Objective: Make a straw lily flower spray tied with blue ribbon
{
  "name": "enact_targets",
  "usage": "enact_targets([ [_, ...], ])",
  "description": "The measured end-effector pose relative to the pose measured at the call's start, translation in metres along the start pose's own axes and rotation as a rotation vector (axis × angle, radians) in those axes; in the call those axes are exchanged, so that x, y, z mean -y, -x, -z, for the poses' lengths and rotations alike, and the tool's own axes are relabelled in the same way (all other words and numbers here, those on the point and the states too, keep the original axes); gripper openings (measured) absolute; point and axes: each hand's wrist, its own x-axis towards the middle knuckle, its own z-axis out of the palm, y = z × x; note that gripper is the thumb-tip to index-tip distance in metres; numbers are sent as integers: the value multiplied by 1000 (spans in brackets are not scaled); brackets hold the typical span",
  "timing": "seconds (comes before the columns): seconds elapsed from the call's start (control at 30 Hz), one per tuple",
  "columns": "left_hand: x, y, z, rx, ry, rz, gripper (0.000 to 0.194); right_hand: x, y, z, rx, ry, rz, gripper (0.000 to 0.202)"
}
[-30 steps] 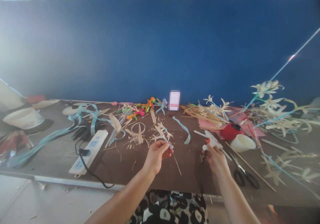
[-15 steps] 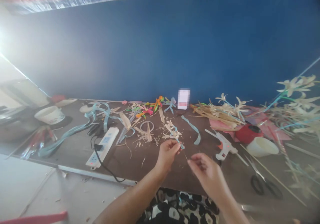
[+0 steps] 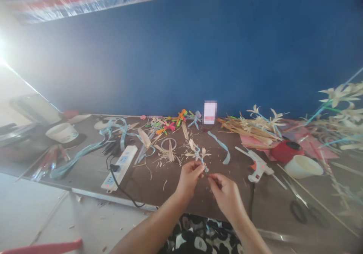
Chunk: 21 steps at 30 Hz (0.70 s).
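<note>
My left hand (image 3: 190,175) is closed in a pinch on the stem of a craft flower (image 3: 195,151) with pale, husk-like petals and a light blue strip round its stem. The flower points away from me, just above the table. Close by on the right, my right hand (image 3: 224,189) pinches the lower end of the same stem between thumb and fingertips. The fingers partly hide the stem. Pale scraps (image 3: 171,155) and a blue ribbon piece (image 3: 221,147) lie beyond my hands.
On the right are a glue gun (image 3: 258,167), scissors (image 3: 302,205), a white cup (image 3: 303,167) and finished flowers (image 3: 338,95). To the left lie a power strip (image 3: 120,169) with a black cord and a long blue ribbon (image 3: 76,157). A blue panel (image 3: 181,57) stands behind.
My right hand has moved left and in towards my left hand, its fingertips now at the stem's lower end. The left hand still holds the flower. The view has shifted slightly.
</note>
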Motion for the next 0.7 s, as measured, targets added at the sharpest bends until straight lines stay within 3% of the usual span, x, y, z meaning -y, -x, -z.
enact_targets([
  [0.13, 1, 1, 2, 58, 182, 160, 23, -11, -2, -4, 77, -251, -154, 21],
  [0.37, 1, 1, 7, 125, 359, 233, 18, -14, -4, -4, 104, -493, -199, 23],
  [0.7, -5, 1, 9, 330, 500, 418, 14, -11, -3, -2, 233, -784, -264, 20],
])
